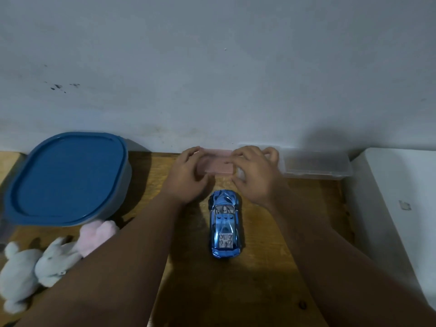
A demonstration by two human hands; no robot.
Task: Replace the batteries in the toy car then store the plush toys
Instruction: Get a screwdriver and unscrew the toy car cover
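A shiny blue toy car point(225, 224) stands upright in the middle of the wooden table point(264, 267), nose toward the wall. Just beyond it lies a small pink translucent box point(218, 161) against the wall. My left hand point(187, 177) grips the box's left end and my right hand point(256, 174) holds its right end, fingers curled over it. Two white plush rabbits point(35, 265) and a pink plush toy point(96, 236) lie at the near left, partly hidden by my left forearm.
A large container with a blue lid point(68, 178) stands at the far left by the wall. A clear plastic box point(316, 165) sits to the right of my right hand. A white surface point(398, 215) borders the table on the right.
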